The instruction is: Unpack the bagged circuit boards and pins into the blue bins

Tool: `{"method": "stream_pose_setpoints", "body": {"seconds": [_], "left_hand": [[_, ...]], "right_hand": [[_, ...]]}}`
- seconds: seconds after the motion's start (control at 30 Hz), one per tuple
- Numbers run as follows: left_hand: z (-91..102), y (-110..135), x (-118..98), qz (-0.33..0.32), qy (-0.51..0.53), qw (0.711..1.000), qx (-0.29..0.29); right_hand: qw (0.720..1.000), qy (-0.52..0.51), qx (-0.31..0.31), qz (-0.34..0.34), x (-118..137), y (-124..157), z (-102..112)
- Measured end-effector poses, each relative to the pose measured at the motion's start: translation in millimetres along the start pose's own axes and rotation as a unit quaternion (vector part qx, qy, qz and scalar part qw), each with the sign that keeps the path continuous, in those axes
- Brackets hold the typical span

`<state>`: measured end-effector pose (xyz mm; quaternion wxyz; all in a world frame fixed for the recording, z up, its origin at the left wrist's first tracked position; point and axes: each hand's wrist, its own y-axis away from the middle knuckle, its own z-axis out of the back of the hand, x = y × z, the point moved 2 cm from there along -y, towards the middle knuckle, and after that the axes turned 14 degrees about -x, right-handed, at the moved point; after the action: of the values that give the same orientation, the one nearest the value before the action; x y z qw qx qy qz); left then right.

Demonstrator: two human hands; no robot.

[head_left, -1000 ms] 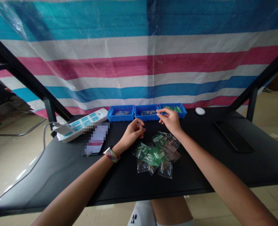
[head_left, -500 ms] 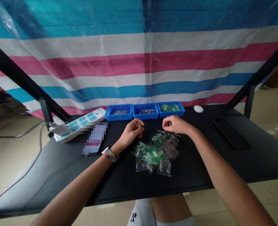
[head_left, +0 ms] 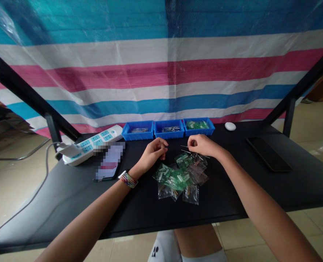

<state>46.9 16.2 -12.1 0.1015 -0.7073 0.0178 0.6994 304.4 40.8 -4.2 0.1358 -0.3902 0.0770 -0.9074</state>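
My left hand (head_left: 153, 153) rests on the black table (head_left: 68, 196) with its fingers curled in; whether they hold anything is hidden. My right hand (head_left: 202, 145) hovers just above the far end of a pile of small clear and green plastic bags (head_left: 181, 176), fingers pinched on a thin metal pin (head_left: 184, 146) that sticks out to the left. A few more loose pins (head_left: 202, 156) lie beside the bags under that hand. Three blue trays stand behind: the left tray (head_left: 138, 131), the middle tray (head_left: 169, 129) with metal pins, the right tray (head_left: 199, 126) with green bags.
A white power strip (head_left: 91, 144) with a plug and cable lies at the back left, a phone (head_left: 109, 162) beside it. A white oval object (head_left: 230, 126) sits right of the trays, a dark flat device (head_left: 269, 154) at the far right. A striped tarp hangs behind.
My right hand drew back from the middle and right blue trays toward the bag pile and now pinches a thin pin. The left hand has stayed in place.
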Motion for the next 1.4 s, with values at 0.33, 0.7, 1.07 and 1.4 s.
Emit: {"method": "stream_pose_setpoints", "body": {"seconds": [0.33, 0.7, 1.07, 1.4], "left_hand": [[1.0, -1, 4, 0.027, -0.028, 0.999, 0.008], [0.2, 1, -1, 0.004, -0.104, 0.994, 0.027], [-2.3, 2, -6, -0.019, -0.046, 0.999, -0.002], [-2.2, 3, -8, -0.022, -0.034, 0.998, -0.038]], "right_hand": [[0.966, -0.251, -0.052, 0.032, 33, 12, -28], [0.968, -0.241, -0.05, 0.044, 41, 17, -40], [0.968, -0.246, -0.044, 0.003, 39, 13, -34], [0.97, -0.238, -0.004, -0.039, 36, 15, -37]]}}
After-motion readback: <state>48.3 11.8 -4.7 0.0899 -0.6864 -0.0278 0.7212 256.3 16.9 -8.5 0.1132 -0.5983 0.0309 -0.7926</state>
